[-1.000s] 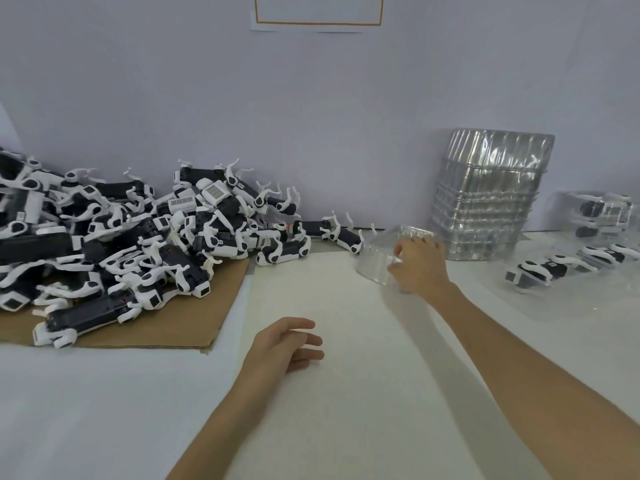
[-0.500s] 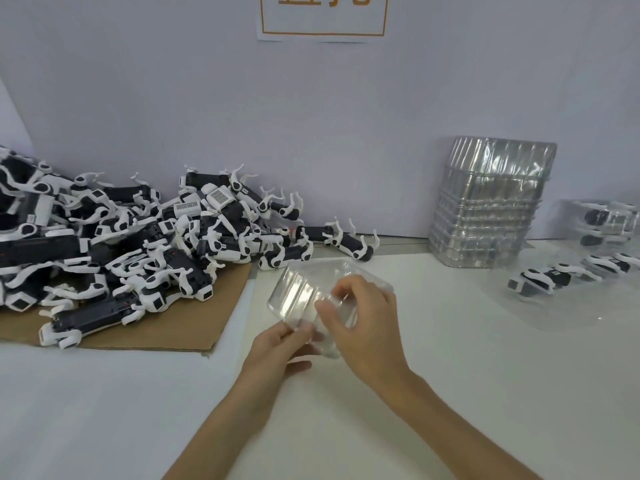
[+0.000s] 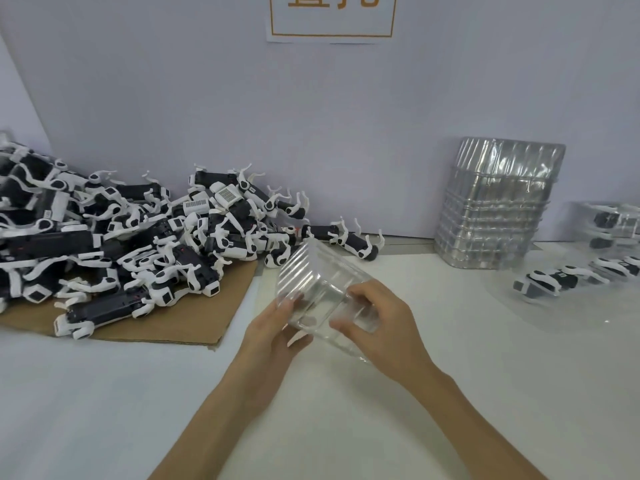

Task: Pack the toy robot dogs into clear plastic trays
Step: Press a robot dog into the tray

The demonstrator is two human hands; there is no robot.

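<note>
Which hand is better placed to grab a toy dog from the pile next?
Probably the left. The left hand holds the clear tray on the side nearest the pile of toy dogs; the right hand grips its other side and could steady it.

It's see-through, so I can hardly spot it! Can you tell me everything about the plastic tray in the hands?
The tray is clear, thin, shiny plastic with rounded corners and ribbed walls. It looks empty. It is tilted and held up over the white table, just right of the pile of toy dogs. The left hand grips its near left edge and the right hand grips its right side, fingers curled round the rim. Nothing else seems to touch it.
</note>
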